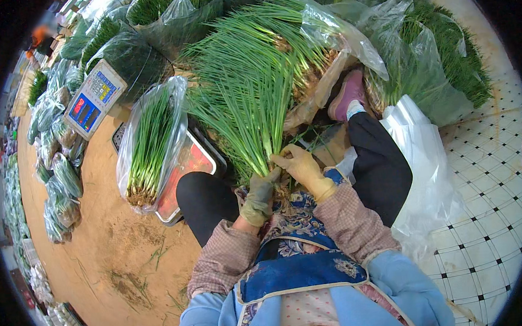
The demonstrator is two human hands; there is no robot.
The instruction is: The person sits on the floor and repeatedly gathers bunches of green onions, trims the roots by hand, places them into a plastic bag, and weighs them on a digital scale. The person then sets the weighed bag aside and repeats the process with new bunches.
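My left hand [259, 198], in a grey-green glove, grips a bunch of green onions [263, 115] just above the roots, low in front of my apron. The leaves fan upward and away from me. At the bunch's right side, my right hand [302, 167], in a pale yellow glove, pinches a stem near its base with thumb and forefinger. Dangling roots [283, 192] show between the two hands. Beyond the bunch, more loose green onions [242, 30] lie heaped in an opened clear plastic bag [342, 32], their roots towards the right.
Left of my knee, a clear bag of green onions [151, 141] rests on a weighing scale's red-toned platform [181, 184]; its lit display panel [94, 99] stands behind. Bagged bundles [65, 171] line the far left. White plastic bags [423, 177] lie at right, beside large sacks of greens [440, 63].
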